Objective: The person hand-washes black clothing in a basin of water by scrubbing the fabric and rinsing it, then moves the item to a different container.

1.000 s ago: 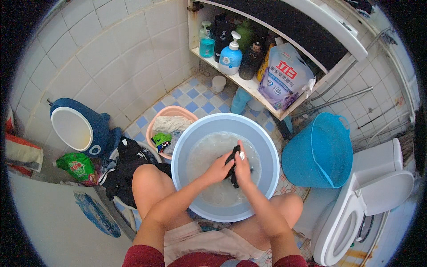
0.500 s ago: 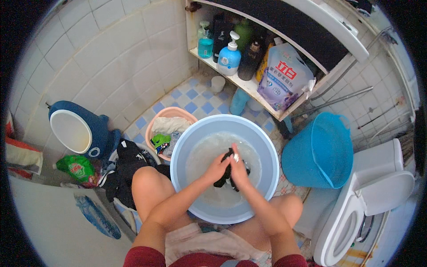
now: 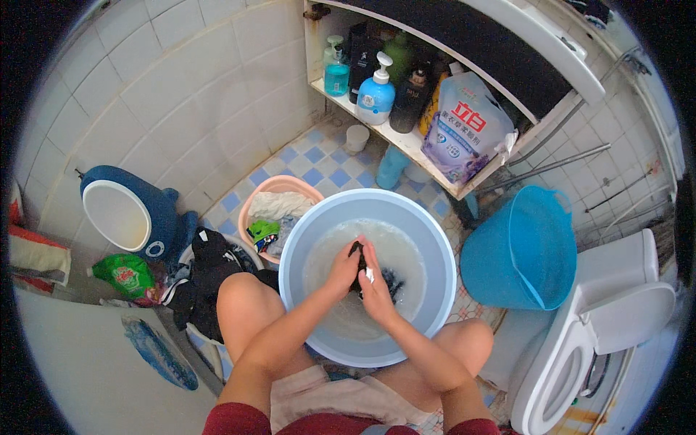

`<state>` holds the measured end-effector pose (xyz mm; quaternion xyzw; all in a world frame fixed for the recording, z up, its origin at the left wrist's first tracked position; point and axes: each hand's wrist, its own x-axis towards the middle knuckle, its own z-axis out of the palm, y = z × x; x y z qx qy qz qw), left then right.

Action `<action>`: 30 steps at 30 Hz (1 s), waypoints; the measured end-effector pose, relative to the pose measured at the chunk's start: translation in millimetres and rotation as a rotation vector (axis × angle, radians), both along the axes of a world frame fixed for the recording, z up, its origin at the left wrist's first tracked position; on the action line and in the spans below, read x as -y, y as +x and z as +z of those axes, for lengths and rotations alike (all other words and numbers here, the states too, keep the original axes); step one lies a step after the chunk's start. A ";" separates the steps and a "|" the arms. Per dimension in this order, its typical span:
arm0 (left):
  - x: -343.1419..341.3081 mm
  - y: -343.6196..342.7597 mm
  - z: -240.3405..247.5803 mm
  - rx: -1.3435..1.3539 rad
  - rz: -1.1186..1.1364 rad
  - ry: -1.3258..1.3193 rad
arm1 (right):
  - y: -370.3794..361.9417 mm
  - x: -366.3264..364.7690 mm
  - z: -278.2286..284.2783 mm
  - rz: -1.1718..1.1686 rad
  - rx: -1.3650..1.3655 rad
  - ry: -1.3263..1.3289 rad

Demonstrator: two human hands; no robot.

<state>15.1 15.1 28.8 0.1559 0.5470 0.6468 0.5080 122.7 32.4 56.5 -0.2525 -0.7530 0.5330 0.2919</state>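
Observation:
A light blue basin [image 3: 297,319] of cloudy, slightly foamy water [image 3: 330,312] stands between my knees. Over the water my left hand [image 3: 344,270] and my right hand [image 3: 375,291] press together with a black cloth [image 3: 393,286] between them. Part of the cloth pokes out by the fingertips, and the rest hangs into the water at the right hand's side. What garment it is I cannot make out. The left fingers curl round the cloth; the right fingers lie long against it. A small white patch shows at the right hand's fingers.
Left of the basin are a pink tub [image 3: 251,196] of clothes, dark clothes [image 3: 210,283] and a green bag [image 3: 123,274]. Bottles and a softener pouch [image 3: 464,127] fill the shelf [image 3: 406,141] ahead. To the right stand a blue bucket [image 3: 500,254] and a toilet [image 3: 558,384].
Both hands have shifted a little left, carrying the cloth along. More of the cloth now trails in the water to the right, and the right fingers point more upward-left.

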 end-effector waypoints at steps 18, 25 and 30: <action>3.9 5.0 -19.3 -0.191 -0.149 -0.083 | -0.1 -20.2 -12.4 -0.134 0.157 -0.070; 14.4 12.6 0.1 0.080 -0.247 -0.070 | 4.1 -33.2 -31.0 -0.151 -0.012 -0.184; 1.4 2.6 -10.6 -0.030 0.016 0.004 | -2.9 -7.1 -12.0 -0.050 0.092 -0.022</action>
